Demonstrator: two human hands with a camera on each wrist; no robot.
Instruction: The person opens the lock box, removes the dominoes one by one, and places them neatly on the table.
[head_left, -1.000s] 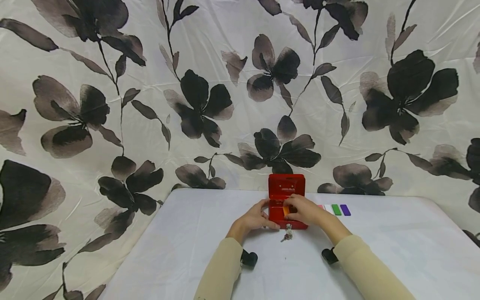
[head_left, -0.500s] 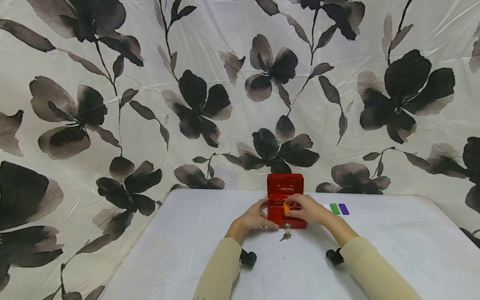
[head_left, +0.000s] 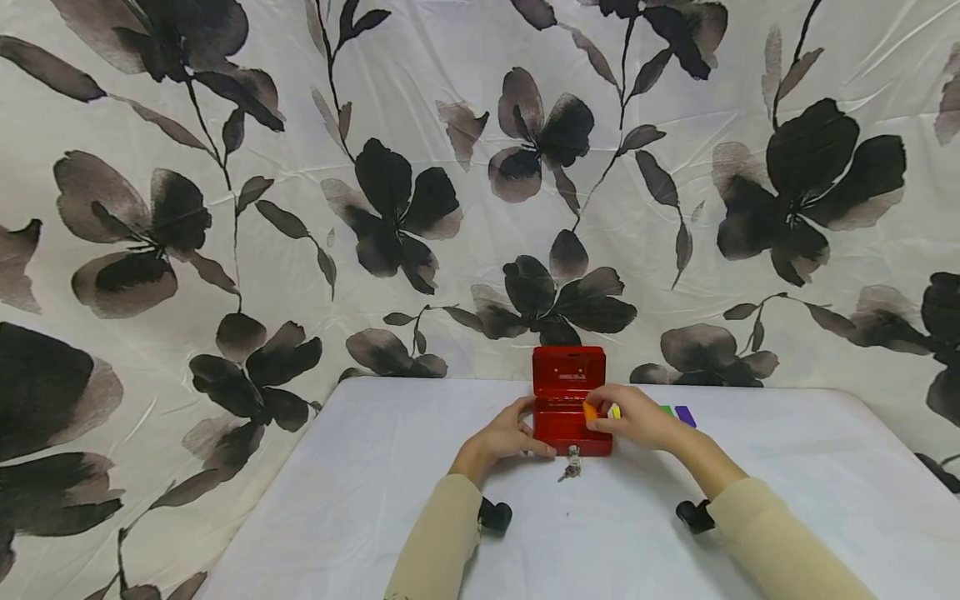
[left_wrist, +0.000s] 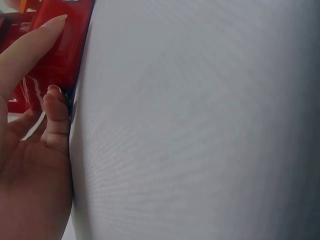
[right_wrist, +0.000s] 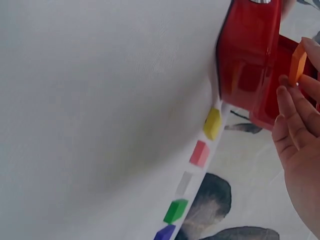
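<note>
A small red metal cash box point(head_left: 555, 430) stands with its lid point(head_left: 569, 367) raised at the back of the table. My left hand point(head_left: 504, 436) grips its left front corner, thumb across the front wall and fingers along the side. Between thumb and fingers my right hand point(head_left: 637, 417) pinches an orange block point(right_wrist: 298, 62), held up over the right part of the box. Keys point(head_left: 573, 468) hang from the lock on the front. In the left wrist view the thumb lies flat on the red wall point(left_wrist: 62, 55).
Right of the box, a row of small blocks lies on the white table point(head_left: 360, 483): yellow point(right_wrist: 212, 124), pink point(right_wrist: 199, 153), white point(right_wrist: 184, 183), green point(right_wrist: 175, 211) and purple point(head_left: 685, 417). My right hand hides part of the row in the head view. A flowered cloth point(head_left: 420, 83) hangs behind.
My right hand has lifted the orange block from inside the box and moved it right, toward the box's right side. The left hand keeps its grip on the corner.
</note>
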